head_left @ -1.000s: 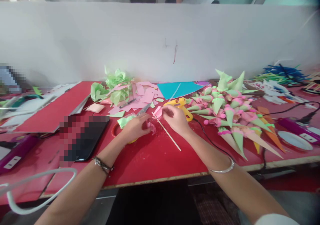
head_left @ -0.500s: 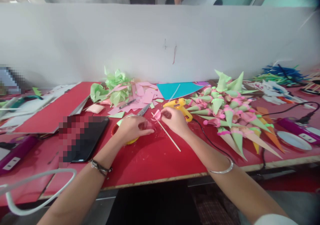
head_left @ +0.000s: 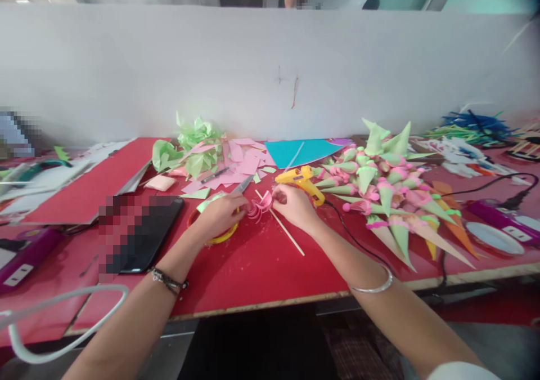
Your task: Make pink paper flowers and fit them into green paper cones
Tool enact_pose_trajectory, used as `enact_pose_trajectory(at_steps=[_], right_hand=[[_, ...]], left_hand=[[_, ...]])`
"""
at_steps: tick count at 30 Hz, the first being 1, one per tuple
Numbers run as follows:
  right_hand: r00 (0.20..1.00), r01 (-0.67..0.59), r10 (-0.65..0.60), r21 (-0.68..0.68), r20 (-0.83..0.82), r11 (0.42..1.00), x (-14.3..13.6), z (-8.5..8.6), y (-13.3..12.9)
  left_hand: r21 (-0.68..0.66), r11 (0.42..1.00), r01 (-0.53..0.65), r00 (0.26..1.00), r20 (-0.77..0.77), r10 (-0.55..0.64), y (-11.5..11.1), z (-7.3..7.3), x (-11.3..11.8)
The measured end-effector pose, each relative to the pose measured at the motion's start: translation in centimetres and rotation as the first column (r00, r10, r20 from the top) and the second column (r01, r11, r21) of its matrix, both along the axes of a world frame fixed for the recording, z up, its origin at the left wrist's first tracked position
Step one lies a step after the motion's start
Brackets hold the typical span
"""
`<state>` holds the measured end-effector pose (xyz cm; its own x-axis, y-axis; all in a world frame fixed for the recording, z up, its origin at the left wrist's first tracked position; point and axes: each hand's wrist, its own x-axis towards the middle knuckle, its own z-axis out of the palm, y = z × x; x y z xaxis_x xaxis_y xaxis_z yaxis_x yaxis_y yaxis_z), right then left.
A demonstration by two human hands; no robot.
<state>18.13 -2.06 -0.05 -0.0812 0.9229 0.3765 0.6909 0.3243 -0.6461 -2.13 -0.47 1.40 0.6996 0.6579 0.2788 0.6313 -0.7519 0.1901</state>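
Between my two hands is a piece of pink paper cut into curled strips [head_left: 256, 209]. My right hand [head_left: 295, 205] pinches its rolled right end. On the left side, my left hand [head_left: 220, 214] has its fingers drawn together at the strip ends, closed on them. A thin pale stick [head_left: 289, 235] lies slantwise on the red table, passing under the paper. Below and behind my left hand sits a round yellow-rimmed container [head_left: 228, 235], mostly hidden. Scissors [head_left: 243, 185] point away just beyond that hand. A yellow glue gun [head_left: 304, 182] lies behind my right hand.
Pink and green cone-shaped paper pieces [head_left: 386, 186] are heaped at the right. Pink paper scraps [head_left: 248, 163], crumpled green paper [head_left: 198, 138] and a blue sheet [head_left: 295, 152] lie behind. A dark phone [head_left: 156, 239] rests left. The glue gun's cord [head_left: 350, 231] runs beside my right forearm.
My left hand has drawn back to the left and its fingers have closed. The pink strips now show spread between the hands. My right hand has hardly moved.
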Motion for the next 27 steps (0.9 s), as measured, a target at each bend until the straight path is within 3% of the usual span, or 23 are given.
enact_pose_trajectory(at_steps=[8,12,18,27], right_hand=[[1.000,0.006,-0.006,0.029,-0.027,1.000,0.25,0.21,0.15],[0.986,0.018,-0.013,0.033,-0.164,0.999,0.14,0.29,0.23],[0.959,-0.215,0.213,0.006,-0.187,0.976,-0.44,0.46,-0.14],[0.928,-0.337,0.337,0.032,-0.160,0.941,-0.54,0.72,-0.31]], left_hand=[[-0.040,0.995,0.089,0.991,0.109,-0.084,0.15,0.46,-0.40],[-0.061,0.989,0.132,0.980,0.157,-0.121,-0.19,0.67,-0.21],[-0.090,0.979,0.184,0.974,0.151,-0.169,-0.32,0.40,0.09],[-0.130,0.980,0.151,0.981,0.145,-0.132,0.18,0.18,0.05]])
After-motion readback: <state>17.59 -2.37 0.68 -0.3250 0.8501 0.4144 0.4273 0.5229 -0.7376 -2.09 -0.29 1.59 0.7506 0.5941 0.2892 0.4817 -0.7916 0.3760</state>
